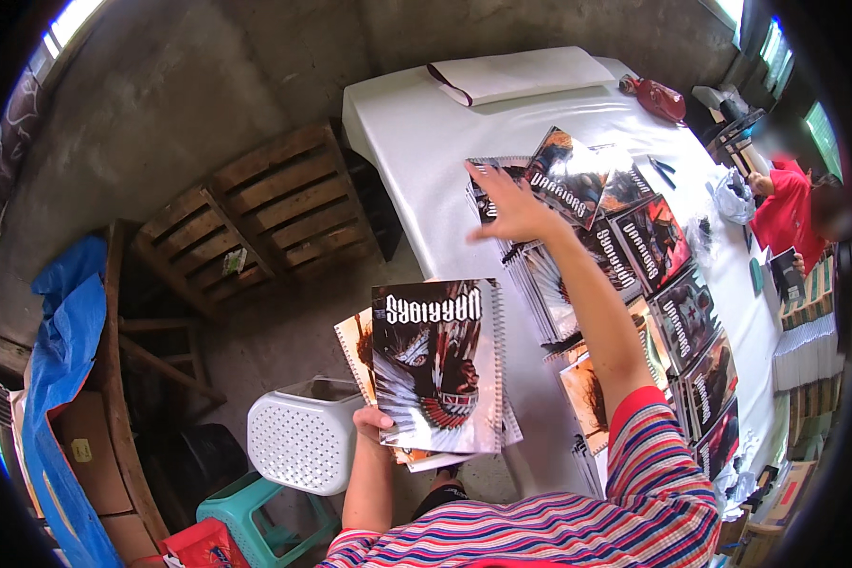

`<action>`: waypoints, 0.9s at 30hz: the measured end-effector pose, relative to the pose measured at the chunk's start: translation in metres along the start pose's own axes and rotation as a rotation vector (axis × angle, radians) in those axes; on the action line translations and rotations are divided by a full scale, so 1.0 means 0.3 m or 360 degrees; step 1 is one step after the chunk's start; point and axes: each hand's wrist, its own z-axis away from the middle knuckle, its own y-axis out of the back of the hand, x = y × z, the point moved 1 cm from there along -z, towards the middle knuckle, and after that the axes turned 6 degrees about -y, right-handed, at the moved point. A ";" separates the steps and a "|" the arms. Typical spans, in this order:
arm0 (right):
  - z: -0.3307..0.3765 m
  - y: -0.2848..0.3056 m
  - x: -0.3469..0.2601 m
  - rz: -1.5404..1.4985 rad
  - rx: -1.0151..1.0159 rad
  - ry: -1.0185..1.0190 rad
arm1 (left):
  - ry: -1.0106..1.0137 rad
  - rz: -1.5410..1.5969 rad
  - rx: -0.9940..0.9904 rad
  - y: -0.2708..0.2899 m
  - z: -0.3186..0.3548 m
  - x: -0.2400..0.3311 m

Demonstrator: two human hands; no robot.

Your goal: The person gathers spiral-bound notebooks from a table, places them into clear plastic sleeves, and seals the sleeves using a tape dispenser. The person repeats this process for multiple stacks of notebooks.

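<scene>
My left hand (374,420) grips a small fanned stack of spiral-bound notebooks (435,364) by its left edge. The top notebook has a dark illustrated cover with pale lettering, and an orange-toned one (356,346) sticks out beneath it. My right hand (516,208) is open, fingers spread, over the left edge of the piled notebooks on the white-covered table (402,156). Near its fingers lies a notebook with a dark picture cover (566,180). Whether the fingertips touch the pile, I cannot tell. My right forearm hides part of the stacks.
Several notebook stacks (686,322) run along the table. A rolled white sheet (525,76), a red pouch (658,99) and black pliers (663,170) lie farther off. A white stool (303,440), a green stool (256,516) and a wooden pallet (265,208) stand left. Another person in red (786,208) is at right.
</scene>
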 end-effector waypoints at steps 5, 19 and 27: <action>0.058 -0.144 0.108 0.0285 0.0483 -0.0306 | -0.0011 -0.0159 0.0114 0.001 -0.017 0.052; 0.474 0.012 -0.222 -0.0805 -0.0693 0.0687 | 0.0006 0.0311 -0.0330 -0.103 -0.053 -0.081; -0.099 -0.028 0.245 0.0291 0.0359 -0.1160 | 0.0097 0.0161 -0.0183 -0.090 0.052 -0.140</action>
